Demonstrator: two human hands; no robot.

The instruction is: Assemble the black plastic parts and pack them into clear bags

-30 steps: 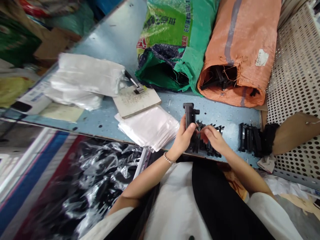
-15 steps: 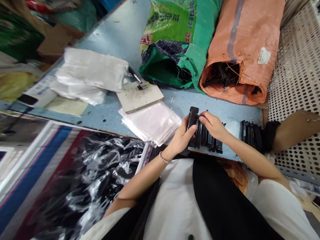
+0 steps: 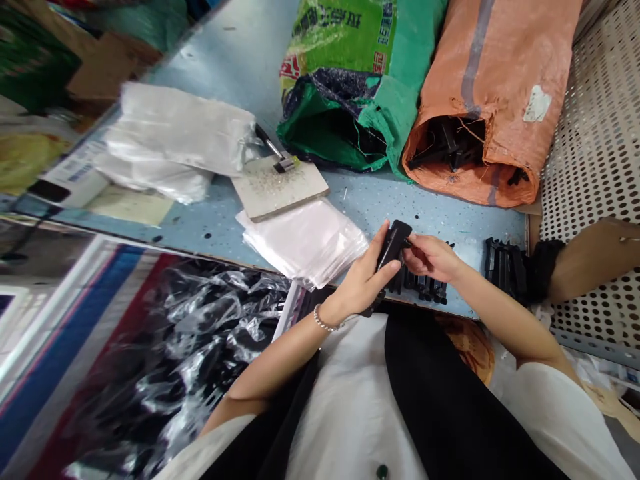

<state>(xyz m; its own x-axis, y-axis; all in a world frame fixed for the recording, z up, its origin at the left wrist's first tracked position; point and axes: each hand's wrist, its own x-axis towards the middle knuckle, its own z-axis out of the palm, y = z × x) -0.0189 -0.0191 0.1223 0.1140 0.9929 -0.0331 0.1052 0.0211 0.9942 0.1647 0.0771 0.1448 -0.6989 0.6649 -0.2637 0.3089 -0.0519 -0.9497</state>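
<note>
My left hand is wrapped round a long black plastic part, holding it tilted just above the table's near edge. My right hand pinches the upper end of the same part. Under and behind my hands lies a row of similar black parts on the blue table. A stack of clear plastic bags lies just left of my left hand.
A green woven sack and an orange sack holding black parts lie open at the back. Another row of black parts sits at the right beside a perforated metal panel. A board and white bags lie left.
Both hands have lifted one black part off the row and tilted it towards me; half a second ago it lay against the row, a second ago it stood upright.
</note>
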